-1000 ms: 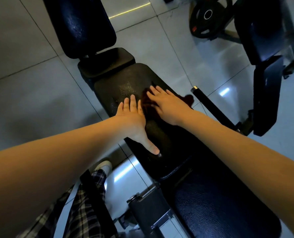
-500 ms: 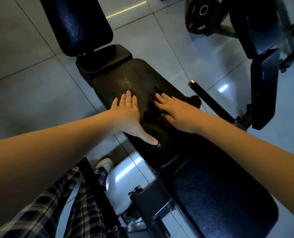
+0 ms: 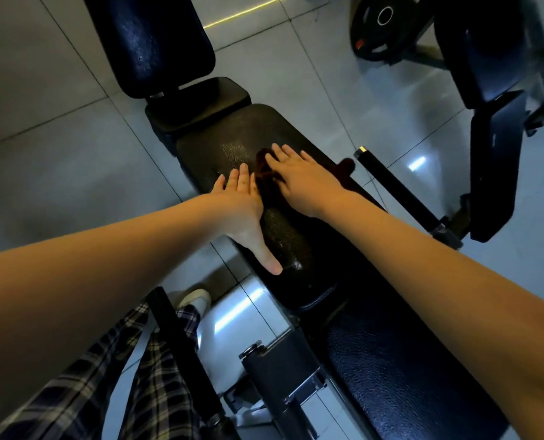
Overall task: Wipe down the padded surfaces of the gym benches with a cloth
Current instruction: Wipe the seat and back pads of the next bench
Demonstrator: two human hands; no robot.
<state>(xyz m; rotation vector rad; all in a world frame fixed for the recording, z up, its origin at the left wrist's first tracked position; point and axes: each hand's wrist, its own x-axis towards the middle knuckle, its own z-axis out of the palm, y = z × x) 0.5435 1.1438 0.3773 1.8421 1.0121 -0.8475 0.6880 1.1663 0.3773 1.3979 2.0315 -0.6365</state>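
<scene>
Underfoot: glossy grey floor tiles (image 3: 57, 128), streaked with reflected light.
Bench: black padded seat (image 3: 219, 138) set diagonally, worn and speckled mid-way; small pad (image 3: 200, 100) and upright back pad (image 3: 150, 36) beyond, blue-black pad (image 3: 391, 376) nearer.
Room: weight plate (image 3: 381, 23) top right, second bench (image 3: 493, 160) at right, black bar (image 3: 394, 192) between.
Cloth (image 3: 265, 185): dark red, lying on the seat, pinned beneath the right hand.
Right hand (image 3: 302, 182): flat, fingers straight and spread, pressing the cloth.
Left hand (image 3: 242, 211): flat on bare seat just beside the cloth, fingers together, thumb stretched back.
Below: plaid trousers (image 3: 156, 376), pale shoe (image 3: 194, 298).
</scene>
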